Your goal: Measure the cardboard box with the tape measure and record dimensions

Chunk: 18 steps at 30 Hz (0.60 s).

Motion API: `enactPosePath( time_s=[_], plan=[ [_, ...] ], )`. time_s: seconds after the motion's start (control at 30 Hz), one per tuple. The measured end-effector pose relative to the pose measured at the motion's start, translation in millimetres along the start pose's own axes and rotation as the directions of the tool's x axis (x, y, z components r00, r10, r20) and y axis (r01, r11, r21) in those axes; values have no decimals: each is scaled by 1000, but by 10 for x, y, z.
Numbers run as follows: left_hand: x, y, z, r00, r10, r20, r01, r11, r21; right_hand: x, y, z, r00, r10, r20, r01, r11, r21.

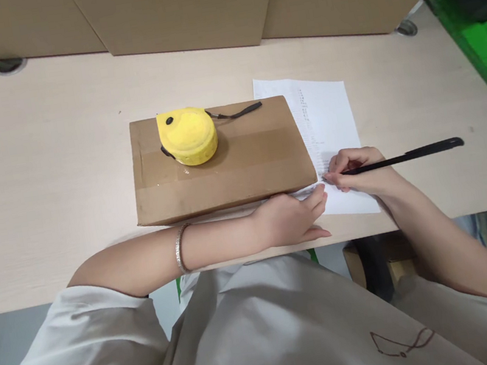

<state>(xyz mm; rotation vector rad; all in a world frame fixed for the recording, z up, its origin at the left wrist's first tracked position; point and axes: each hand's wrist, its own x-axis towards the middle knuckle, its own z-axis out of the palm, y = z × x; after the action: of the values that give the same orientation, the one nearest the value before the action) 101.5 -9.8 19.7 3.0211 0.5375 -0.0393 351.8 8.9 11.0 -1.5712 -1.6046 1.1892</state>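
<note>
My right hand (355, 171) is closed around a black pen (423, 151), its tip down at the paper by the box's lower right corner. A white sheet of paper (329, 113) with small dark marks along its left side lies partly under a brown cardboard box (258, 155). On top of that box rests a yellow tape measure (190, 135) with a black wrist strap. My left hand (293, 218) lies along the box's near side, fingers stretched out over the paper's lower left part. It holds nothing.
Large cardboard panels (179, 7) stand along the back of the pale wooden table (35, 154). Two round cable holes are set near the table's back corners. At the far right are a green surface (476, 47) and a dark object with cables.
</note>
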Motion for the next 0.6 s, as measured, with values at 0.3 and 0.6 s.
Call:
enactPosePath(
  time_s=[0.3, 0.6],
  plan=[
    [11, 0, -23, 999, -4, 32, 3, 999, 33, -8, 12, 6, 1000, -28, -12, 28, 999, 24],
    [9, 2, -27, 1000, 5, 22, -5, 1000, 13, -16, -7, 9, 1000, -11, -20, 12, 1000, 11]
  ],
)
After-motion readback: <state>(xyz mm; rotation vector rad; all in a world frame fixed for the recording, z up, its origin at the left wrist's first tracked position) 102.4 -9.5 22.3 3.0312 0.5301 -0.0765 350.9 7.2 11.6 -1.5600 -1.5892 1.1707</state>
